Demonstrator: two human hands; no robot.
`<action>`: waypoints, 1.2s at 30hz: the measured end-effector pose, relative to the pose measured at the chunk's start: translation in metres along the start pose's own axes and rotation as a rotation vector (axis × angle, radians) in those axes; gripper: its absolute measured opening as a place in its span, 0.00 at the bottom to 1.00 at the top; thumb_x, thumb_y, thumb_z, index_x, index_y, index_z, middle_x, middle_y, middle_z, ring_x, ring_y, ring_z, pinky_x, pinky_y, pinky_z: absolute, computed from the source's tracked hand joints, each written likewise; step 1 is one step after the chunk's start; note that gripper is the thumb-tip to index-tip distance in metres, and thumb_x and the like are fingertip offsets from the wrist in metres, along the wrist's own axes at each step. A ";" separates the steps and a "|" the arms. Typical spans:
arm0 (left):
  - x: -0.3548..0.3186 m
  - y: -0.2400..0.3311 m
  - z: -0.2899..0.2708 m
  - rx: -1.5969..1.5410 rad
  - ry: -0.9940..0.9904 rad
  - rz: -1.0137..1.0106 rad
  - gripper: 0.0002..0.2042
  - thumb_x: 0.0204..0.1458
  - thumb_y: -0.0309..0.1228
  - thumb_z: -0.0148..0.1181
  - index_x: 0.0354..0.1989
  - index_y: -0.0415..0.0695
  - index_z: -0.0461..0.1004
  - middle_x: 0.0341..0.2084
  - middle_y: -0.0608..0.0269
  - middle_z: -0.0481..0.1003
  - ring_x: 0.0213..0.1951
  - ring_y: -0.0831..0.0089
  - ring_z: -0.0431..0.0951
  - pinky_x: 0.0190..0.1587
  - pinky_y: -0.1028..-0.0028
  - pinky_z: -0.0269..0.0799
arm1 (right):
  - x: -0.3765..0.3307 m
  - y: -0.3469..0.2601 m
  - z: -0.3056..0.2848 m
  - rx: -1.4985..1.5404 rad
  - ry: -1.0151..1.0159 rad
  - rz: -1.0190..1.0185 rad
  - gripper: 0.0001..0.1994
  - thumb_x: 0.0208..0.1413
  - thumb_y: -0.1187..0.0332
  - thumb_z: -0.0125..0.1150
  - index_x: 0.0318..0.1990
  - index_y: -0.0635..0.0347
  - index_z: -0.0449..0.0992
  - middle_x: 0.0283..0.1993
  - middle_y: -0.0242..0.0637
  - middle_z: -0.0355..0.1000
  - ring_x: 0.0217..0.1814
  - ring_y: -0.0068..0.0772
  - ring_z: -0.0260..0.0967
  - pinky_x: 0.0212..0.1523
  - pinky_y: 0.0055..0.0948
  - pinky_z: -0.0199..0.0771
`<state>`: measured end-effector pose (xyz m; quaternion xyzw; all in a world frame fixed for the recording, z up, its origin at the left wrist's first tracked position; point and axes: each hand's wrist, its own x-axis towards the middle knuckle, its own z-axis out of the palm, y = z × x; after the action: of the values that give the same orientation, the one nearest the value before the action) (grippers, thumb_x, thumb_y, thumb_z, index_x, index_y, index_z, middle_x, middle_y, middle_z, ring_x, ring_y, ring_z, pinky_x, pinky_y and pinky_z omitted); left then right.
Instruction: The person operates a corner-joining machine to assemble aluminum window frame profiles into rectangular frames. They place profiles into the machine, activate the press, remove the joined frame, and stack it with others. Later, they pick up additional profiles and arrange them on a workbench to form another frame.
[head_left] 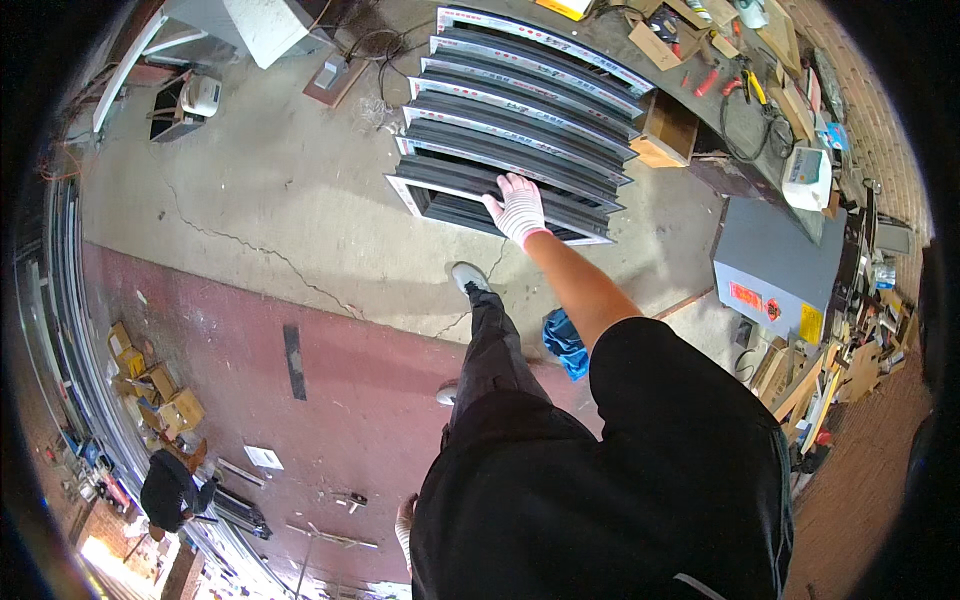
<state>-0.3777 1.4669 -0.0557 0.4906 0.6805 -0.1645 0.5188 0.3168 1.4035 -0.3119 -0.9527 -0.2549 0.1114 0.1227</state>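
My right hand point(519, 208), in a white-striped glove with pinkish fingertips, reaches forward to a row of dark metal window frames. Its fingers curl over the upper bar of the nearest frame point(455, 194), with the thumb to the left. Several more frames point(520, 110) stand close behind one another, their edges covered with printed white film. My left hand point(405, 525), also gloved, hangs low beside my body; my shirt hides part of it, and its fingers cannot be made out.
To the right stand a grey metal box point(775, 265) and a workbench with pliers point(756, 87) and cables. A blue cloth bundle point(566, 343) lies near my foot. Cardboard boxes point(180, 412) and long metal profiles point(75, 330) line the left, where another person point(172, 490) bends down.
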 end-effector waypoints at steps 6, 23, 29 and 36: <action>0.014 0.005 -0.001 0.041 -0.017 0.070 0.12 0.60 0.32 0.65 0.48 0.37 0.81 0.40 0.56 0.83 0.44 0.72 0.81 0.51 0.71 0.75 | -0.071 -0.021 0.004 -0.095 0.026 -0.122 0.32 0.59 0.52 0.62 0.68 0.57 0.69 0.75 0.50 0.57 0.79 0.54 0.50 0.79 0.51 0.47; -0.011 -0.208 0.020 -0.208 0.244 -0.057 0.13 0.56 0.39 0.70 0.39 0.41 0.84 0.36 0.52 0.85 0.39 0.71 0.84 0.47 0.70 0.77 | -0.222 -0.148 0.023 -0.006 -0.957 -0.319 0.36 0.63 0.43 0.51 0.65 0.66 0.72 0.67 0.58 0.70 0.71 0.55 0.67 0.72 0.44 0.63; -0.029 -0.385 0.033 -0.502 0.334 -0.267 0.12 0.55 0.36 0.68 0.42 0.42 0.84 0.40 0.55 0.86 0.42 0.66 0.86 0.48 0.68 0.79 | -0.271 -0.226 0.082 -0.274 -0.837 -0.419 0.32 0.63 0.42 0.51 0.62 0.60 0.77 0.62 0.55 0.75 0.68 0.52 0.71 0.68 0.42 0.68; -0.029 -0.502 0.051 -1.159 0.605 -0.293 0.07 0.58 0.27 0.66 0.41 0.38 0.81 0.29 0.59 0.83 0.26 0.75 0.79 0.30 0.72 0.75 | -0.395 -0.396 0.109 -0.451 -1.041 -0.905 0.31 0.66 0.46 0.53 0.63 0.63 0.75 0.64 0.53 0.75 0.68 0.51 0.72 0.68 0.41 0.69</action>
<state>-0.7718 1.1818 -0.1945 0.0597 0.8339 0.3037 0.4569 -0.2286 1.5524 -0.2406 -0.5794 -0.6664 0.4333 -0.1798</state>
